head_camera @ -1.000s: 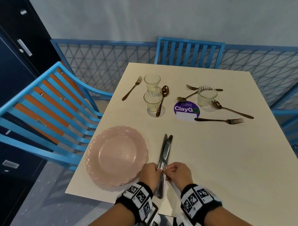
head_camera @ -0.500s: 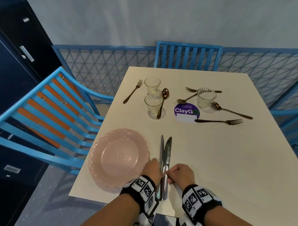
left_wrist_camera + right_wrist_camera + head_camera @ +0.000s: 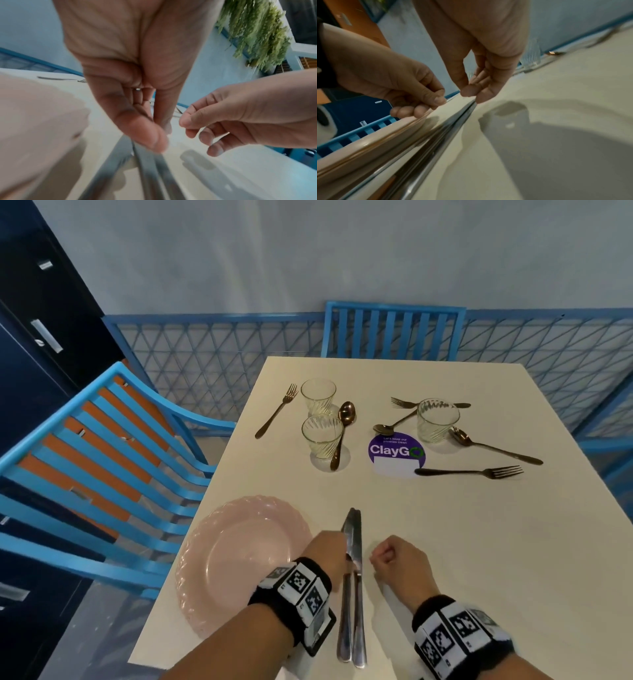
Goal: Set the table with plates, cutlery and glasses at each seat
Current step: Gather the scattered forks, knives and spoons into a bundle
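Note:
A pink scalloped plate (image 3: 239,559) sits near the table's front left corner. Two silver knives (image 3: 352,604) lie flat side by side just right of it, blades pointing away from me. My left hand (image 3: 329,553) hovers between the plate rim (image 3: 368,146) and the knives (image 3: 436,136). Its fingers are curled with the thumb against them, and I see nothing in them. My right hand (image 3: 394,559) is a little to the right of the knives, off them. It is curled with thumb against forefinger (image 3: 469,93) and holds nothing.
Further back stand three ribbed glasses (image 3: 318,395) (image 3: 322,436) (image 3: 437,419) among loose bronze forks (image 3: 479,472) and spoons (image 3: 346,419). A purple sticker (image 3: 397,451) lies between them. Blue chairs stand at the left (image 3: 102,457) and far side (image 3: 394,330).
Both hands pinched the knives before. The right hand has let go and drawn away to the right. The left hand has come off them and stays beside the plate rim.

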